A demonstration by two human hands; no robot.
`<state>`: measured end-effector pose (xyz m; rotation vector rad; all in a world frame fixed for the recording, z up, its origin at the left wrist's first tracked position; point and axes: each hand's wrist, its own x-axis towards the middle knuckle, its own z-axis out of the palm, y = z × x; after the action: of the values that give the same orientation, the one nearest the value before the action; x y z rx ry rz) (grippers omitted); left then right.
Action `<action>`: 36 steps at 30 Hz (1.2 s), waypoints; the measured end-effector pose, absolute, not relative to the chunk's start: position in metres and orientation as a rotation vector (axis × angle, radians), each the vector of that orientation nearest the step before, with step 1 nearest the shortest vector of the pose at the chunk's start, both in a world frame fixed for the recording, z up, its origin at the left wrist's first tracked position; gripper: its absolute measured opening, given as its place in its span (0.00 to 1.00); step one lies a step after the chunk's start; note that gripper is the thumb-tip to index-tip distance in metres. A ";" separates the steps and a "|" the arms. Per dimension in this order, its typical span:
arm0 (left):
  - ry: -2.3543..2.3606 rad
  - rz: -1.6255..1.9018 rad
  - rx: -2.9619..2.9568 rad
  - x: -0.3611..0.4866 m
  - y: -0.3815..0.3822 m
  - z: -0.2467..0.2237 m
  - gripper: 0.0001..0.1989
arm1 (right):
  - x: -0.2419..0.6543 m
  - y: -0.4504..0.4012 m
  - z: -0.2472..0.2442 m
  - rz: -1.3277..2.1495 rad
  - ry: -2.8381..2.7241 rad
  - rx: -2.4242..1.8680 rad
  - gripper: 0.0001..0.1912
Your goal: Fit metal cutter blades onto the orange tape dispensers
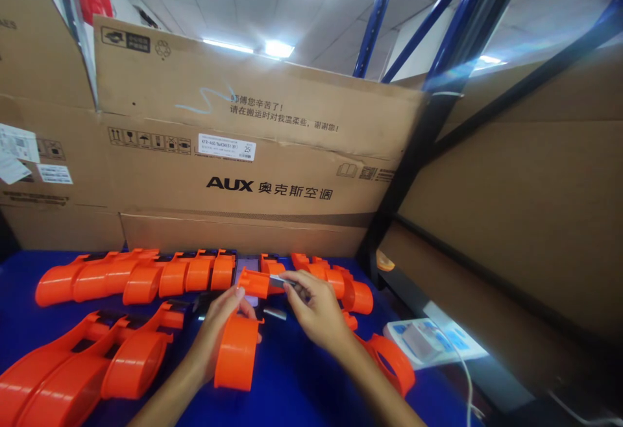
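An orange plastic part [237, 352] with a wide round cup is held up in front of me, its narrow end raised. My left hand [226, 310] is closed around its middle. Pinched in my right hand [314, 304] is a small grey metal tool [280, 280], whose tip touches or nearly touches the part's narrow end. The far end of the tool is hidden by my fingers. Behind my hands, a pale flat object [248, 263] is partly covered.
Several similar orange parts [141, 285] lie in rows on the blue surface [287, 388], left and right. A white power strip [433, 342] with a cable is at the right. Cardboard [272, 154] and a dark metal post [402, 180] stand behind.
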<state>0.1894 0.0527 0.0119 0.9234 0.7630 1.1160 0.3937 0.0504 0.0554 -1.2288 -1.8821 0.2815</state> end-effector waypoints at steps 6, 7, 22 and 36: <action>0.760 1.101 0.924 0.189 0.052 0.011 0.25 | 0.393 0.053 0.054 0.227 -1.832 -1.260 0.12; 0.757 1.103 0.925 0.189 0.052 0.012 0.25 | 0.393 0.053 0.054 0.229 -1.822 -1.257 0.12; 0.704 1.096 0.959 0.189 0.055 0.012 0.23 | 0.395 0.053 0.041 0.363 -1.742 -1.205 0.12; 0.787 1.180 1.056 0.190 0.057 0.000 0.21 | 0.365 0.049 0.027 0.727 -1.384 -1.064 0.26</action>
<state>0.1896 0.0570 0.0003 1.0562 0.7866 1.1802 0.3648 0.0491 0.0274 -1.0639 -1.3842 0.7269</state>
